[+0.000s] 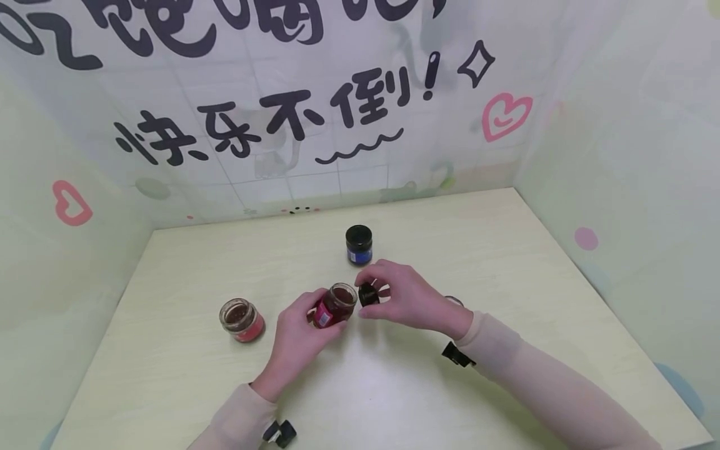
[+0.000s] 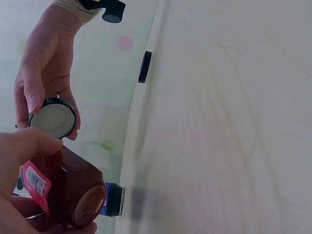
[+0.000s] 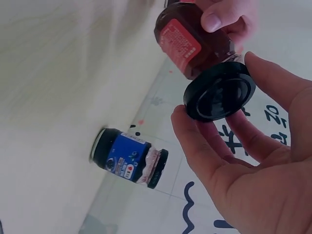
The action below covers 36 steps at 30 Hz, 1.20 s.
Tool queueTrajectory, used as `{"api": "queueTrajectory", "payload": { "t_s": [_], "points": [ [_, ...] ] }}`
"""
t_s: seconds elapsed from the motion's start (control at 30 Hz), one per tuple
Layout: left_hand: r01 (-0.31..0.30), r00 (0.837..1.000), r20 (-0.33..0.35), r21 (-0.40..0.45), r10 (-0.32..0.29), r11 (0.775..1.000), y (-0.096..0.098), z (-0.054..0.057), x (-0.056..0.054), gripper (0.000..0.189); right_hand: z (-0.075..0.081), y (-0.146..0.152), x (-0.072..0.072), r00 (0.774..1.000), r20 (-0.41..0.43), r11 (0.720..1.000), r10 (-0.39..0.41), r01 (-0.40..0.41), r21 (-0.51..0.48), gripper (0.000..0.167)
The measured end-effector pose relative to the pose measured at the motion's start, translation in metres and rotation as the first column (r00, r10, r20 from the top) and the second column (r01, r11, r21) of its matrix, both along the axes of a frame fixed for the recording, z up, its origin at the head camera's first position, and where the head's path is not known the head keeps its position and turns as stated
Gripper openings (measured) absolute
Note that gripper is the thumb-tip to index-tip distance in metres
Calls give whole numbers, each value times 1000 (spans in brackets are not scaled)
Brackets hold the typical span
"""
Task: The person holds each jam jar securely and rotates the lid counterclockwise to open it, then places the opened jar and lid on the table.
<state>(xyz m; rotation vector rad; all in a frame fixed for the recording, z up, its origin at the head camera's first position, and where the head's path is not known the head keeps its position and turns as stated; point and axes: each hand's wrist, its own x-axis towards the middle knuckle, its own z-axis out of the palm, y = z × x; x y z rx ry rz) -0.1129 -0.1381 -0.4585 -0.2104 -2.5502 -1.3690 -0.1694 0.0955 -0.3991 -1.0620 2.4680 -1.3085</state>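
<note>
My left hand (image 1: 298, 334) grips a glass jar of dark red jam (image 1: 339, 302) with a pink-red label. It has no lid on, and its mouth tilts toward my right hand (image 1: 409, 297). That hand pinches a black lid (image 3: 220, 91) by its rim, beside the jar's mouth. The lid's pale inner side (image 2: 52, 120) faces the left wrist camera. Seen from the right wrist, the lid overlaps the jar's mouth.
A second lidless jar (image 1: 242, 320), with a red label, stands to the left. Behind the hands is a blue-labelled jar (image 1: 359, 245) with a black lid on. Another lid (image 2: 145, 67) lies on the table (image 1: 185, 275), partly hidden behind my right wrist in the head view.
</note>
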Motion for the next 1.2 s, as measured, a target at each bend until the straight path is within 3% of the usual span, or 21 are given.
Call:
{"api": "queueTrajectory", "payload": {
  "t_s": [0.3, 0.6, 0.93, 1.2],
  "points": [
    [-88, 993, 89, 58, 83, 994, -9, -2, -6, 60, -13, 11, -7, 992, 58, 991, -108, 102, 91, 40],
    [-170, 974, 172, 102, 151, 980, -21, -4, -12, 66, -23, 27, -13, 979, 97, 979, -182, 171, 112, 35],
    [-239, 964, 148, 127, 220, 963, -30, -9, -22, 63, -32, 53, -25, 952, 64, 948, -300, 291, 127, 38],
    [-282, 955, 155, 207, 254, 937, -34, -12, -29, 65, -38, 78, -32, 918, 4, 901, -397, 389, 194, 31]
  ]
}}
